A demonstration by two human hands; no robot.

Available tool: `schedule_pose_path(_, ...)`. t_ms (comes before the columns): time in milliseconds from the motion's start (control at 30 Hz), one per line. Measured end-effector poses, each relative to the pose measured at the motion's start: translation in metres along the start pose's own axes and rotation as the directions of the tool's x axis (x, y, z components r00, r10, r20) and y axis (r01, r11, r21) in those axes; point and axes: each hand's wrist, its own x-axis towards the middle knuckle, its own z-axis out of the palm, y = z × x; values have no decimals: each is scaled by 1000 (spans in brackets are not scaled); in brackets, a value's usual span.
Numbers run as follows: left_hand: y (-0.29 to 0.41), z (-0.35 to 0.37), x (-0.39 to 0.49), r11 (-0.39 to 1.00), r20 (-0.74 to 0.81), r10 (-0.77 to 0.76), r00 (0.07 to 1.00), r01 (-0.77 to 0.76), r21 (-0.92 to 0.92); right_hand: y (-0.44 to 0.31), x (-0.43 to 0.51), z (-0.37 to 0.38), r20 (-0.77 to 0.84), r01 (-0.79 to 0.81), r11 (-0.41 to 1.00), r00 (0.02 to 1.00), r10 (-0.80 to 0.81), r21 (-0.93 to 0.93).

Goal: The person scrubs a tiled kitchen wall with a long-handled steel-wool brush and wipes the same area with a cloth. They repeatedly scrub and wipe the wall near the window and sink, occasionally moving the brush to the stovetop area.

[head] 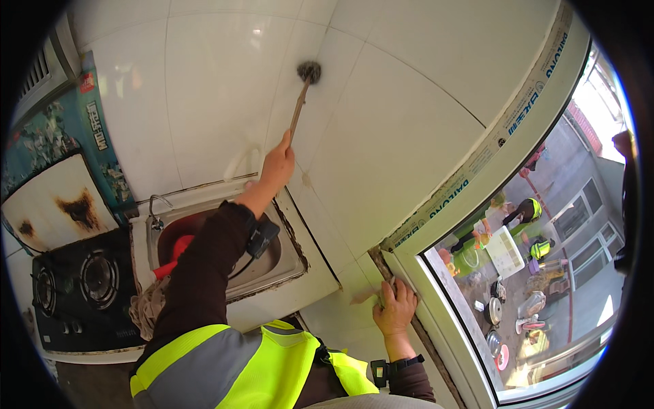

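Note:
My left hand (pixel 278 164) grips a thin wooden stick (pixel 299 112) and holds it up along the tiled wall. At the stick's far end a dark, wiry scouring ball (pixel 309 72) touches the white wall tiles near the corner. Lower right, my right hand (pixel 396 311) rests at the worn edge of the window opening, beside the white window frame (pixel 414 255). Its fingers are bent over the edge. Something greyish shows by the fingertips, but I cannot tell whether the hand holds it.
Under my left arm is a steel sink (pixel 294 258) with a red basin (pixel 171 230) and a tap (pixel 157 210). A black gas hob (pixel 76 291) and a rust-stained metal panel (pixel 61 204) stand left. Outside the window, people in yellow vests work around a white table (pixel 503 250).

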Motion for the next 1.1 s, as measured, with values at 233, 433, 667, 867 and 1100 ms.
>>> schedule_pose_path(233, -4, 8, 29, 993, -48, 115, 992, -114, 31, 2, -1, 3, 30, 11, 1000, 999, -10, -22)
schedule_pose_path(433, -11, 11, 8, 981, -98, 189, 977, -184, 61, 3, -1, 5, 40, -7, 1000, 999, 8, -4)
schedule_pose_path(667, -5, 15, 20, 977, -83, 203, 976, -197, 79, 3, -1, 4, 20, 5, 1000, 1000, -5, -15)
schedule_pose_path(867, -31, 10, -9, 981, -4, 47, 999, -45, 190, 0, 1, 2, 7, -8, 1000, 1000, 8, -4)
schedule_pose_path(1100, -26, -27, 59, 706, -110, 297, 949, -141, 694, 1, 0, 3, 0, -14, 1000, 1000, 14, -1)
